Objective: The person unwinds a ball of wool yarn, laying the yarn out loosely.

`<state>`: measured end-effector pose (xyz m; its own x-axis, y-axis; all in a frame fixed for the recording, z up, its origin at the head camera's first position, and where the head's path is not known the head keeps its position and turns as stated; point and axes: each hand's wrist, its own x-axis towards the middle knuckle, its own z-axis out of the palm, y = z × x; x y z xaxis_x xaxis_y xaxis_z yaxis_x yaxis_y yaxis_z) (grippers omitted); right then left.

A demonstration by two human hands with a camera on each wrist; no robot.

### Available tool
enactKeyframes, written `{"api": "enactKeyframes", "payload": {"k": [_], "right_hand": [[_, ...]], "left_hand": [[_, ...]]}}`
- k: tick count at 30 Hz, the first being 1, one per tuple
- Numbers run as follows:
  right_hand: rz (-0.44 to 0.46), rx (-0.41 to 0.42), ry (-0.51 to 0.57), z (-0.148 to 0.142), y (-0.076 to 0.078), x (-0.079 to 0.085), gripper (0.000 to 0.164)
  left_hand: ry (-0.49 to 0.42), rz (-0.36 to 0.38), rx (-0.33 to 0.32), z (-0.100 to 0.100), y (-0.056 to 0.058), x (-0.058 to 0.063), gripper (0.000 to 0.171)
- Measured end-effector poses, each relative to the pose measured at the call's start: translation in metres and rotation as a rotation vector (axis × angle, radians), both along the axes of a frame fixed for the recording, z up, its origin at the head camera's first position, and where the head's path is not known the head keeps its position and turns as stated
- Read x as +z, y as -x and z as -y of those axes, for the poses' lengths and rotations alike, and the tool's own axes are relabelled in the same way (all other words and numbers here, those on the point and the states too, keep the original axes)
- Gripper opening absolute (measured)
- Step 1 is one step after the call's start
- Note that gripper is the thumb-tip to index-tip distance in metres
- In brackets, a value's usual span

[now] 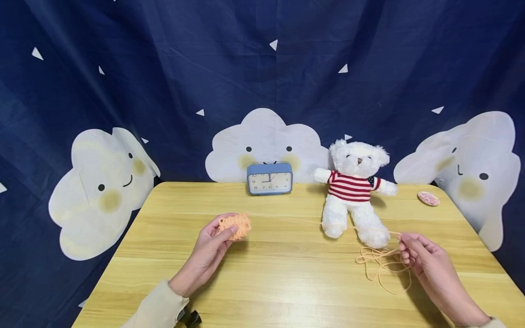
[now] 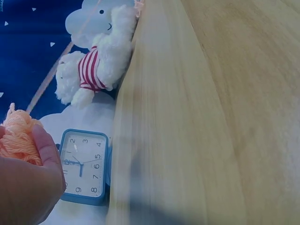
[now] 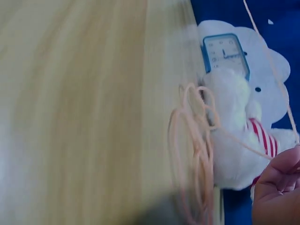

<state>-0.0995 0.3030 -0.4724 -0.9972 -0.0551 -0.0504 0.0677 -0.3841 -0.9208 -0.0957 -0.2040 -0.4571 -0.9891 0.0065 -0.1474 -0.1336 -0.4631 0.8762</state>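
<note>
Curling round an orange yarn bundle (image 1: 243, 221), the left hand (image 1: 210, 249) holds it above the wooden table (image 1: 287, 284), while the right hand (image 1: 428, 262) tightly pinches a taut strand (image 1: 393, 233) before the white teddy bear (image 1: 350, 187), beside loose yarn loops (image 1: 379, 258).

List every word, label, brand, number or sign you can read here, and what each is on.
"2 3 4 5 6 7 8 9 10": dial of the clock.
The dial's remaining numbers and any finer print: too small or blurred.
Pink oval: any print too small to read.
</note>
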Motion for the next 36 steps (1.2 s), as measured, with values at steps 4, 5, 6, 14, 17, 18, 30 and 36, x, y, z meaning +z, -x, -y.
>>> {"api": "enactKeyframes", "payload": {"k": [4,5,6,14,17,18,30,36], "right_hand": [[0.01,-0.018,0.003,-0.013,-0.001,-0.003,0.029],[0.004,-0.022,0.009,-0.015,-0.001,-0.004,0.03],[0.0,-0.025,0.015,-0.017,-0.001,-0.004,0.031],[-0.015,-0.061,0.087,-0.028,-0.004,-0.006,0.034],[-0.005,-0.078,0.093,-0.031,-0.006,-0.008,0.034],[-0.002,-0.083,0.093,-0.033,-0.006,-0.009,0.034],[0.122,-0.044,-0.14,-0.043,-0.005,-0.012,0.032],[0.175,0.041,-0.289,-0.047,0.0,-0.013,0.027]], "left_hand": [[-0.001,-0.003,-0.002,0.002,0.0,-0.001,0.045],[0.0,-0.002,-0.001,0.003,-0.001,-0.001,0.046],[-0.001,-0.002,0.001,0.003,-0.001,-0.002,0.046],[-0.002,-0.01,0.045,0.004,0.0,-0.001,0.044],[-0.008,-0.001,0.064,0.004,0.001,-0.001,0.044],[-0.012,0.005,0.072,0.004,0.001,0.0,0.045],[-0.02,0.012,0.101,0.006,0.001,0.002,0.044],[-0.016,0.01,0.095,0.003,0.002,0.003,0.044]]}}
